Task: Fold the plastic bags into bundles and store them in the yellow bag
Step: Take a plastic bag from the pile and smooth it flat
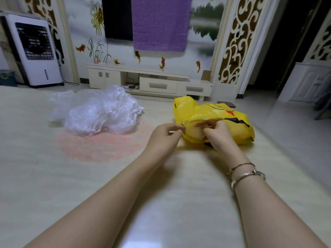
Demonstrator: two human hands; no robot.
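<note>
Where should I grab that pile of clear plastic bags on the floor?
Probably at the top of the pile of clear bags, reaching down from above with the left hand. It is a loose, puffy heap with crinkled folds standing up, so the upper folds look easiest to pinch.

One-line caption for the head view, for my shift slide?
Both hands, left hand and right hand, work at the mouth of the yellow bag on the floor; clear plastic bags lie heaped alongside.

Home living rm: TV cabinet [148, 81], wall mural, air cooler [34, 49].
</note>
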